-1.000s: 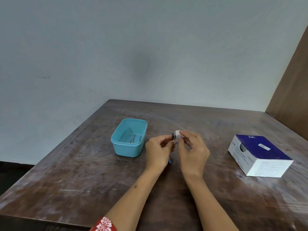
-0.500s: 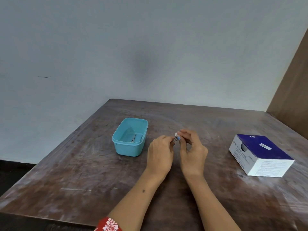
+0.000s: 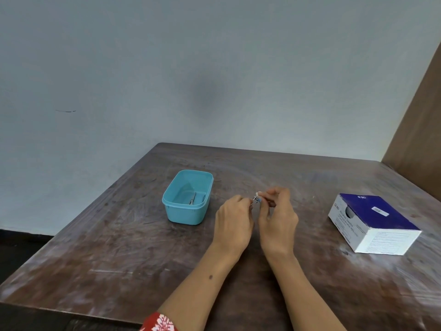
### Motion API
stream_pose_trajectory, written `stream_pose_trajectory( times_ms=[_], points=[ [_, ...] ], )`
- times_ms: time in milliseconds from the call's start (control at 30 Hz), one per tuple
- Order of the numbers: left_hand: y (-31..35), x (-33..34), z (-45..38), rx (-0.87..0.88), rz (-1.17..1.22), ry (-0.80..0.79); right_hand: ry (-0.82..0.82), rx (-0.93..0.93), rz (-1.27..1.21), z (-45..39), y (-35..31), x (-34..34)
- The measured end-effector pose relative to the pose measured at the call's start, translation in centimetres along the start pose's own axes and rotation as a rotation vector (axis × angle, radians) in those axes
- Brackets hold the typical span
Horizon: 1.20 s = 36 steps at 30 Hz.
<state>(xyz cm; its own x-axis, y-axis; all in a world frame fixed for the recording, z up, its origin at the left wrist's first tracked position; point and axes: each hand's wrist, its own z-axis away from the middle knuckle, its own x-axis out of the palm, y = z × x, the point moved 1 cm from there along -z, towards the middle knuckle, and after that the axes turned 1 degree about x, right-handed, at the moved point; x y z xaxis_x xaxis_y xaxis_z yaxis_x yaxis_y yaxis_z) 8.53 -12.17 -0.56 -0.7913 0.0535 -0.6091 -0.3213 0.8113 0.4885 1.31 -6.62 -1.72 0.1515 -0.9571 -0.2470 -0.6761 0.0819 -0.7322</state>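
Just above the desk (image 3: 143, 247), right of the teal tub (image 3: 188, 212), the left hand (image 3: 232, 220) pinches a small metal tool (image 3: 254, 200) in its fingers while the right hand (image 3: 278, 220) pinches a white swab (image 3: 258, 194) against its tip, so I'd hold the left steady and wipe in short strokes

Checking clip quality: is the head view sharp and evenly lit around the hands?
Head view: soft, even light, no glare on the table; a faint shadow on the wall; the small item pinched between left hand and right hand is too soft to identify.
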Motion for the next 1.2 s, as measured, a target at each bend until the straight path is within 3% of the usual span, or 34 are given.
stream_pose_trajectory(
  times_ms=[200, 400, 567, 733, 933, 1200],
  points=[
    [-0.1, -0.5, 0.0, 0.065, -0.016, -0.014, -0.117, -0.119, 0.084, 0.4, -0.5, 0.4],
    [-0.2, 0.6, 0.0, 0.083, -0.099, -0.018, -0.034, 0.004, 0.059, 0.2, -0.5, 0.0],
    [-0.7, 0.5, -0.3, -0.099, 0.224, -0.022, 0.026, 0.104, -0.057, -0.1, 0.3, -0.1],
    [-1.4, 0.3, -0.7, -0.28, 0.517, -0.041, -0.075, 0.093, -0.14, 0.1, 0.0, 0.2],
    [-0.9, 0.5, -0.6, -0.335, 0.665, -0.139, -0.006, 0.134, -0.216, -0.1, 0.1, -0.3],
    [-1.1, 0.3, -0.7, -0.372, 0.721, -0.147, -0.015, 0.129, -0.178, -0.1, -0.2, -0.2]
  ],
)
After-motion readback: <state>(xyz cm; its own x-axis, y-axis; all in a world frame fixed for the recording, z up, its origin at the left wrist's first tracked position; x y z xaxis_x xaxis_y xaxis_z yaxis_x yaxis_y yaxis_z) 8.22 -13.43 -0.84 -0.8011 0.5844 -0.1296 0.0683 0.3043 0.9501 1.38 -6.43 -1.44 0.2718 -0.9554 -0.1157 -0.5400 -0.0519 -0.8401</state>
